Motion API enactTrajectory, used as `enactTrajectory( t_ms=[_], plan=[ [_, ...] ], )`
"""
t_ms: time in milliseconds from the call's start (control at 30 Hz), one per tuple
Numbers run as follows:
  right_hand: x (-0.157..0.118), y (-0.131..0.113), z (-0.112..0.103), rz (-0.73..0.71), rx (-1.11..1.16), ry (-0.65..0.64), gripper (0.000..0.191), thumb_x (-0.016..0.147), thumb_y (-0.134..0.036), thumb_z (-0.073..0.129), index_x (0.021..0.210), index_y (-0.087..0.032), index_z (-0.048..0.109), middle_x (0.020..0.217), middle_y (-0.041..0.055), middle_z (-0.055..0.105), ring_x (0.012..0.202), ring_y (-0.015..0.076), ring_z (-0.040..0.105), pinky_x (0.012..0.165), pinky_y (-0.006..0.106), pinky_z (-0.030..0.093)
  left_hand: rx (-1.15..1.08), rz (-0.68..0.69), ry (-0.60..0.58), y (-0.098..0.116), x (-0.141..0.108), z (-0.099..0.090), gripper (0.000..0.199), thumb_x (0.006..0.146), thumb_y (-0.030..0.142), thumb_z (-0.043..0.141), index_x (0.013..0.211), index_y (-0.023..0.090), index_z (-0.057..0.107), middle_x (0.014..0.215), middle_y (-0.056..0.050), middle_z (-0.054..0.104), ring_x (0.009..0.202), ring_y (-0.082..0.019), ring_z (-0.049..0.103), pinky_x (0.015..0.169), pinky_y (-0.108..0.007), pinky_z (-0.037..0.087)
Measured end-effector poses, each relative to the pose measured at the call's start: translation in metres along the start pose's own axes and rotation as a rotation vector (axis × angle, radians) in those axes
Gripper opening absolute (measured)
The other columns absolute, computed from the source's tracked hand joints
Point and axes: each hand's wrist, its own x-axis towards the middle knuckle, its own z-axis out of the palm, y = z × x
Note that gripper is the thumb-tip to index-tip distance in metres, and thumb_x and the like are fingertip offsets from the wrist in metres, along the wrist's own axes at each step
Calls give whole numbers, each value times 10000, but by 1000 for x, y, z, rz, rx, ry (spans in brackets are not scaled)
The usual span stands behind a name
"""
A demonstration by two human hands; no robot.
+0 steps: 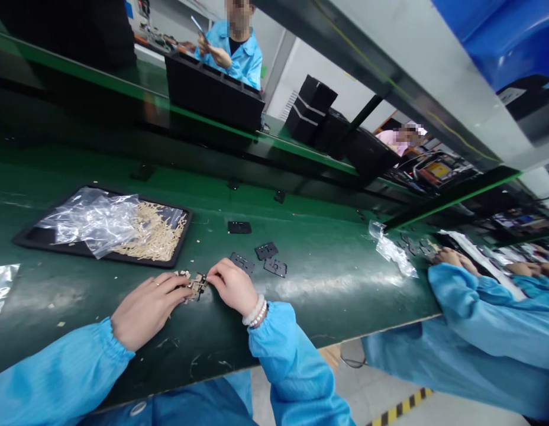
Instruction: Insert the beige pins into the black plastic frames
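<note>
A small heap of beige and black pieces (196,286) lies on the green workbench between my two hands. My left hand (145,307), a ring on one finger, reaches out from the left with its fingers stretched and their tips touching the heap. From the right comes my right hand (233,286), wearing a bead bracelet (257,310); thumb and index finger are pinched at the heap's edge. What they pinch is too small to make out. Just beyond this hand are flat black plastic plates: one partly hidden plate (242,262), another (266,251) and a third (275,267).
A black tray (182,236) at the left holds many beige strips (161,236) and clear plastic bags (97,219). Another black plate (239,227) lies farther back. Crumpled clear plastic (392,251) lies to the right, near a co-worker's sleeve (474,313). A shelf edge (203,121) spans the back.
</note>
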Motion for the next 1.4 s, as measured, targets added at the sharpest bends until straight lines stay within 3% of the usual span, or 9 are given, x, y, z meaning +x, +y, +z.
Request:
enactTrajectory(
  t_ms=[200, 367, 567, 767, 933, 1067, 1200, 1333, 1400],
  plan=[
    [-8, 7, 3, 21, 217, 81, 121, 928, -150, 665, 818, -196, 686, 903, 18, 673, 871, 163, 656, 826, 279, 479, -89, -76, -4, -1, 7, -13, 294, 983, 361, 467, 1016, 310, 756, 1109, -20, 794, 1056, -242, 699, 846, -365, 512],
    [-16, 6, 15, 16, 451, 117, 113, 934, -223, 620, 823, -207, 633, 712, -41, 594, 660, 129, 592, 673, 244, 467, -138, -220, 51, 14, 19, -15, 422, 967, 570, 483, 1060, 235, 722, 1018, -66, 792, 957, -242, 725, 821, -345, 547],
    [-18, 3, 32, 56, 721, 187, 199, 925, -380, 545, 793, -233, 516, 567, -85, 465, 519, 117, 473, 552, 234, 397, -193, -255, 46, 17, 24, -6, 414, 976, 491, 437, 858, 269, 766, 863, -33, 799, 825, -226, 726, 761, -336, 557],
    [-20, -5, 33, 136, 948, 240, 351, 844, -550, 608, 749, -227, 509, 528, -88, 442, 475, 97, 390, 481, 217, 332, -214, -275, 87, 15, 20, -8, 357, 888, 391, 491, 1013, 301, 813, 1105, -63, 801, 1010, -302, 707, 762, -425, 551],
    [-30, -26, 30, 158, 1066, 258, 393, 835, -589, 644, 766, -226, 511, 512, -89, 443, 471, 90, 358, 454, 209, 269, -287, -343, 192, 23, 20, -19, 412, 940, 511, 475, 962, 276, 813, 937, -64, 808, 895, -252, 731, 814, -387, 575],
    [-34, -42, 32, 127, 1171, 300, 399, 826, -574, 693, 770, -219, 521, 526, -90, 450, 478, 83, 358, 464, 207, 285, -472, -503, 259, 39, 20, -31, 484, 863, 661, 564, 929, 244, 800, 911, -64, 814, 768, -224, 751, 683, -307, 605],
    [-36, -51, 39, 57, 1131, 309, 308, 898, -480, 643, 782, -220, 526, 550, -83, 460, 477, 88, 403, 478, 210, 359, -677, -706, 318, 53, 21, -41, 540, 713, 767, 654, 754, 246, 789, 773, -52, 802, 630, -214, 729, 595, -282, 600],
    [-42, -55, 43, -156, 755, 577, 73, 917, -264, 621, 884, -199, 625, 759, 9, 627, 619, 127, 583, 566, 233, 484, -614, -660, 374, 54, 19, -50, 484, 735, 734, 663, 704, 263, 771, 715, -20, 780, 584, -184, 703, 558, -244, 576],
    [-45, -55, 39, -319, 522, 680, 62, 927, -185, 621, 924, -190, 682, 858, 52, 683, 730, 151, 659, 648, 246, 532, -548, -583, 397, 53, 16, -55, 431, 797, 677, 648, 698, 272, 756, 697, -1, 763, 583, -168, 696, 551, -225, 562]
  ],
)
